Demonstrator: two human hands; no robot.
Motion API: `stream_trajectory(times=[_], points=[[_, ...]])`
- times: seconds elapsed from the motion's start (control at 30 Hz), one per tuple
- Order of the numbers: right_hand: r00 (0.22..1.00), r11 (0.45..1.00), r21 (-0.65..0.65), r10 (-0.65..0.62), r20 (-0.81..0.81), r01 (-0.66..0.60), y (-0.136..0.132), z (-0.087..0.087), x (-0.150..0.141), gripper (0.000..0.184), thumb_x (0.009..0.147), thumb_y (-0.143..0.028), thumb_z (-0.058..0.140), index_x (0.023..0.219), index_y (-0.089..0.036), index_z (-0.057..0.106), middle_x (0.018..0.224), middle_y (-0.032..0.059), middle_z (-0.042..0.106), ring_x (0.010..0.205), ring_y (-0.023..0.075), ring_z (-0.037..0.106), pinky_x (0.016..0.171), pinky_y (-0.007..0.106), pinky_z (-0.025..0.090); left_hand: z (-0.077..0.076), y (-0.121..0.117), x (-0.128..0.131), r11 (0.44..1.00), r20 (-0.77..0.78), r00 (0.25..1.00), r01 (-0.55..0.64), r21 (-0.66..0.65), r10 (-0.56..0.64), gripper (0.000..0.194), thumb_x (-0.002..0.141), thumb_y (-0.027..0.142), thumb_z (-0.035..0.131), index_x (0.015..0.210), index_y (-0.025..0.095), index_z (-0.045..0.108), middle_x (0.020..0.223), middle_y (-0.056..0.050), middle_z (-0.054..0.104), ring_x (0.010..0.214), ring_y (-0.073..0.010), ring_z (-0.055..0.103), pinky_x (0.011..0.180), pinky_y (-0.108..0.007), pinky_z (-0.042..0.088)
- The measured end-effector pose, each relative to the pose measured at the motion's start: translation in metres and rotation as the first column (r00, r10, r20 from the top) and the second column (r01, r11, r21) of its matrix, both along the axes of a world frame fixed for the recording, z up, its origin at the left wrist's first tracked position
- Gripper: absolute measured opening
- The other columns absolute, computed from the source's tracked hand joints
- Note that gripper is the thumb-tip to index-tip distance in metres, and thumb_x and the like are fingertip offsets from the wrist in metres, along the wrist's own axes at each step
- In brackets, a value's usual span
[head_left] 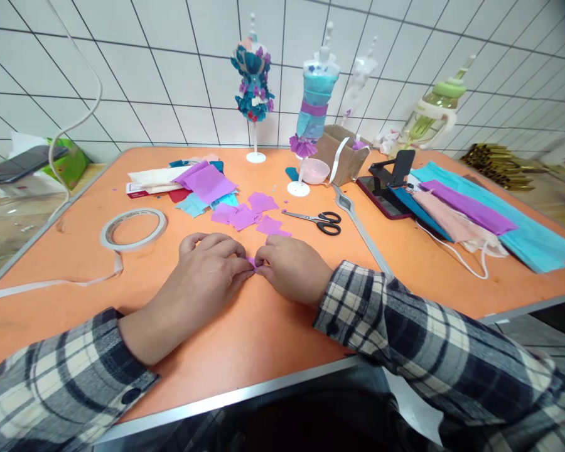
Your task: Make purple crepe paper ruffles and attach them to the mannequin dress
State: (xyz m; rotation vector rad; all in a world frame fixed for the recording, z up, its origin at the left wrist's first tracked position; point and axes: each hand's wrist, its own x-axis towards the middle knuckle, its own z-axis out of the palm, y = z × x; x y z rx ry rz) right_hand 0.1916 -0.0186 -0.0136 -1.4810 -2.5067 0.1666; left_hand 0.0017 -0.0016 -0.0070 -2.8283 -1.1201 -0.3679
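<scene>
Low over the orange table (193,351), my left hand (209,270) and my right hand (292,267) meet fingertip to fingertip. Both pinch a small piece of purple crepe paper (252,262), most of it hidden by the fingers. Just beyond the hands lie several loose purple paper pieces (242,216). Black-handled scissors (317,220) rest past my right hand, their blades pointing left. A roll of white tape (107,235) lies to the left, with a strip pulled out across the table.
Two decorated dress forms (314,94) (254,81) stand at the back, near a cardboard box (341,150) and a pink bowl (314,171). Folded coloured paper (211,182) lies back left. At right are a phone (381,194), more crepe paper (537,242) and a green-lidded bottle (428,116).
</scene>
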Motion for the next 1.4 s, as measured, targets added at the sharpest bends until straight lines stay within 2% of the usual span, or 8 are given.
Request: stream_trajectory(times=[0.27, 0.5, 0.67, 0.8, 0.93, 1.13, 1.3, 1.4], points=[[0.999, 1.000, -0.006, -0.022, 0.033, 0.023, -0.001, 0.003, -0.002, 0.018, 0.094, -0.030, 0.055, 0.091, -0.019, 0.068, 0.090, 0.0041, 0.063, 0.078, 0.0181, 0.059, 0.059, 0.029, 0.035, -0.005, 0.003, 0.001, 0.998, 0.009, 0.999, -0.031, -0.055, 0.031, 0.023, 0.094, 0.032, 0.054, 0.082, 0.025, 0.073, 0.080, -0.001, 0.076, 0.083, -0.0225, 0.067, 0.089, -0.046, 0.028], [0.998, 0.998, -0.014, -0.067, 0.014, 0.067, -0.004, 0.006, -0.002, 0.016, 0.094, -0.030, 0.055, 0.101, -0.021, 0.066, 0.100, 0.0043, 0.062, 0.087, 0.0184, 0.060, 0.065, 0.028, 0.039, 0.001, 0.001, 0.001, 1.000, -0.033, 0.999, -0.015, 0.011, 0.016, 0.019, 0.092, 0.033, 0.058, 0.086, 0.031, 0.076, 0.091, -0.001, 0.074, 0.094, -0.0264, 0.062, 0.081, -0.043, 0.030], [0.996, 0.997, -0.040, -0.066, 0.057, 0.068, -0.004, 0.007, -0.003, 0.018, 0.095, -0.030, 0.054, 0.095, -0.021, 0.069, 0.096, 0.0042, 0.063, 0.085, 0.0184, 0.060, 0.061, 0.028, 0.038, 0.002, 0.002, 0.000, 0.996, -0.037, 0.998, 0.038, -0.075, -0.041, 0.024, 0.093, 0.032, 0.052, 0.088, 0.026, 0.074, 0.087, -0.001, 0.076, 0.088, -0.0227, 0.066, 0.086, -0.040, 0.036], [0.997, 0.998, -0.032, -0.054, 0.059, 0.056, -0.003, 0.006, -0.002, 0.018, 0.095, -0.028, 0.052, 0.093, -0.021, 0.069, 0.094, 0.0041, 0.063, 0.079, 0.0180, 0.060, 0.057, 0.028, 0.035, 0.000, 0.004, 0.002, 0.995, -0.042, 0.999, 0.002, -0.104, -0.007, 0.027, 0.094, 0.032, 0.049, 0.089, 0.023, 0.074, 0.082, -0.004, 0.076, 0.080, -0.0225, 0.067, 0.082, -0.037, 0.040], [0.998, 0.997, -0.047, -0.062, 0.023, 0.063, -0.001, 0.005, 0.001, 0.016, 0.094, -0.033, 0.056, 0.097, -0.022, 0.068, 0.096, 0.0031, 0.064, 0.081, 0.0176, 0.060, 0.058, 0.028, 0.033, -0.001, 0.004, 0.002, 0.993, -0.029, 0.999, 0.022, -0.117, -0.025, 0.026, 0.094, 0.033, 0.050, 0.089, 0.024, 0.074, 0.087, -0.004, 0.077, 0.086, -0.0235, 0.068, 0.081, -0.038, 0.037], [0.999, 0.997, -0.066, 0.039, 0.027, -0.038, 0.001, 0.008, 0.006, 0.017, 0.095, -0.033, 0.056, 0.097, -0.023, 0.070, 0.097, 0.0012, 0.066, 0.084, 0.0161, 0.060, 0.060, 0.028, 0.032, 0.003, 0.003, 0.000, 0.992, -0.012, 0.998, 0.061, -0.107, -0.062, 0.023, 0.093, 0.029, 0.051, 0.088, 0.025, 0.073, 0.086, -0.001, 0.076, 0.087, -0.0222, 0.066, 0.084, -0.040, 0.035], [0.996, 0.998, -0.043, 0.052, 0.069, -0.049, 0.000, 0.008, 0.006, 0.021, 0.097, -0.030, 0.050, 0.096, -0.022, 0.070, 0.095, 0.0024, 0.066, 0.081, 0.0167, 0.061, 0.058, 0.028, 0.032, 0.006, 0.006, -0.003, 0.993, -0.019, 0.997, 0.077, -0.089, -0.079, 0.025, 0.094, 0.030, 0.050, 0.088, 0.026, 0.074, 0.086, -0.002, 0.075, 0.089, -0.0229, 0.065, 0.090, -0.043, 0.035], [0.992, 0.998, -0.010, 0.062, 0.106, -0.061, -0.002, 0.007, 0.004, 0.024, 0.098, -0.028, 0.046, 0.097, -0.020, 0.069, 0.094, 0.0038, 0.066, 0.080, 0.0172, 0.061, 0.058, 0.028, 0.033, 0.006, 0.007, -0.005, 0.994, -0.009, 0.996, 0.091, -0.059, -0.092, 0.026, 0.094, 0.033, 0.050, 0.090, 0.026, 0.075, 0.100, -0.003, 0.075, 0.102, -0.0265, 0.063, 0.096, -0.047, 0.033]])
